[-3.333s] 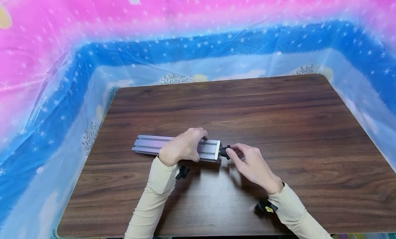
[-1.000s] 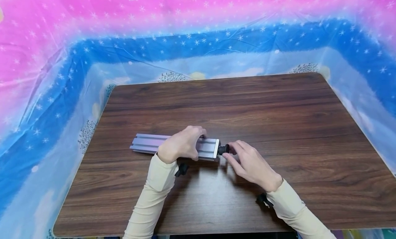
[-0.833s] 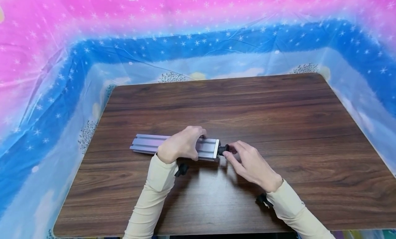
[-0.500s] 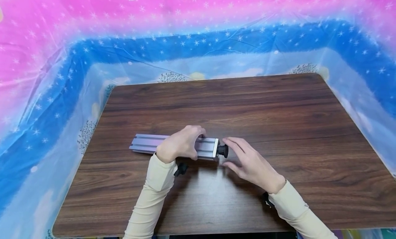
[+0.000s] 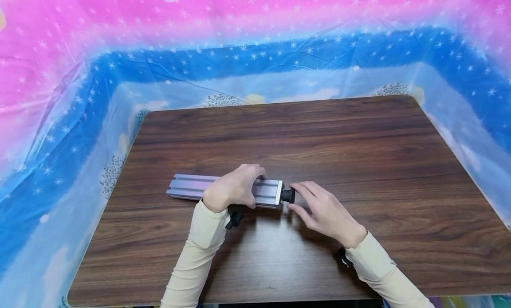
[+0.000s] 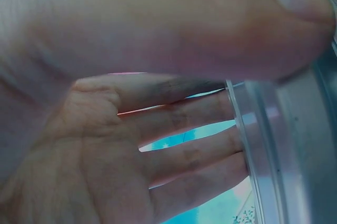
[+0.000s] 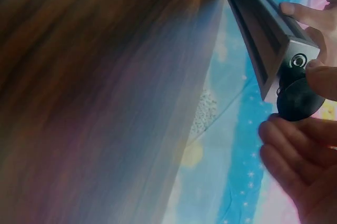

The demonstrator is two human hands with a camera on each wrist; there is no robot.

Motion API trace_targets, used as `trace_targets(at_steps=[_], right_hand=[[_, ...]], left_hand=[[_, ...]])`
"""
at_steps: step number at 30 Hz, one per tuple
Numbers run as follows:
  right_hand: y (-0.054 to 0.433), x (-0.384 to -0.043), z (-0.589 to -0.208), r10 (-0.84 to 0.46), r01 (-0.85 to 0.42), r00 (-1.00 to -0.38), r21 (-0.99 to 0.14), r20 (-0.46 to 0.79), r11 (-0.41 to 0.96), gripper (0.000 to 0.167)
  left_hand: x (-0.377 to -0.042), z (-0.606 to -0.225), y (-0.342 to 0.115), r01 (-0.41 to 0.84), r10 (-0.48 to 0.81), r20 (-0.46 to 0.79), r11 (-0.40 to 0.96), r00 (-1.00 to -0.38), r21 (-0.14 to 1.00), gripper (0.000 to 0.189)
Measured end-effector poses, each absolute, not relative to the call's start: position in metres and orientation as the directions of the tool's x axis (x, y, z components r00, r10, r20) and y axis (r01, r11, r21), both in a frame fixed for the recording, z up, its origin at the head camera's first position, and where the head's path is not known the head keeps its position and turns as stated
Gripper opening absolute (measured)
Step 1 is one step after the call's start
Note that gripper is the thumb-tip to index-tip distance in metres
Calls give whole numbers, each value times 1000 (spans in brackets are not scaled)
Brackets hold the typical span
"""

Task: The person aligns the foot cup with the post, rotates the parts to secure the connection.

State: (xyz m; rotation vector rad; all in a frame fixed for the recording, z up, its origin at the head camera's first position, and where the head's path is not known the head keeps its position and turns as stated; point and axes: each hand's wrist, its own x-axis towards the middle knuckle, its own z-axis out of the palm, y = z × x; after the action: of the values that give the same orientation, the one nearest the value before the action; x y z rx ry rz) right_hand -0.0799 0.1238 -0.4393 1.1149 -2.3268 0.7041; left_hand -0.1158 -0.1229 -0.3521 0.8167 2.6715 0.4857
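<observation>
A silver grooved aluminium profile (image 5: 191, 187) lies along the table, with a pale end plate (image 5: 278, 193) and a round black knob (image 5: 288, 195) at its right end. My left hand (image 5: 233, 186) grips the profile across the top, thumb on the near side and fingers over the far side. The left wrist view has the thumb large in front, with the fingers reaching the profile's edge (image 6: 263, 150). At the knob, my right hand (image 5: 327, 212) has its thumb and fingertips on opposite sides. The right wrist view shows the knob (image 7: 300, 100) between thumb and fingers, below a screw (image 7: 298, 60) in the end plate.
The dark wood table (image 5: 279, 135) has rounded corners. Behind and beside it hangs a pink and blue cloth (image 5: 255, 55) with snowflakes. Black wrist mounts (image 5: 234, 220) sit under both cream sleeves (image 5: 207, 232).
My right fingers worked at the knob, spread wide off it half a second ago, and have now closed in around it again. The left hand kept its grip; the profile barely shifted.
</observation>
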Motion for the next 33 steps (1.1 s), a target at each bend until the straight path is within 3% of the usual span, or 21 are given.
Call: trace_targets(at_steps=[8,12,15,20,26,33], right_hand=[[120,-78,-438,-503,-719,-684,-372,528,588,28],[121,-77,-433,-489,-687,-721,-415,491,597,34],[123,-76,-431,-512,-711,-699,-410,498,572,51],[125,-76,-432,-585,-799,-594,-324,551,507,70],[123,-79,-437,-613,-840,-514,-208,600,501,60],[124,-80,-439,-582,-799,-576,-248,574,547,48]], left_hand=[[-115,-350,-122,459,572,-204,786,-794,414,61],[-115,-350,-122,457,570,-207,787,-795,414,60],[-115,-350,-122,465,574,-199,786,-794,408,60],[-115,-350,-124,463,572,-195,786,-797,410,60],[-115,-351,-125,463,576,-201,783,-792,416,63],[-115,-350,-125,467,580,-189,777,-793,423,62]])
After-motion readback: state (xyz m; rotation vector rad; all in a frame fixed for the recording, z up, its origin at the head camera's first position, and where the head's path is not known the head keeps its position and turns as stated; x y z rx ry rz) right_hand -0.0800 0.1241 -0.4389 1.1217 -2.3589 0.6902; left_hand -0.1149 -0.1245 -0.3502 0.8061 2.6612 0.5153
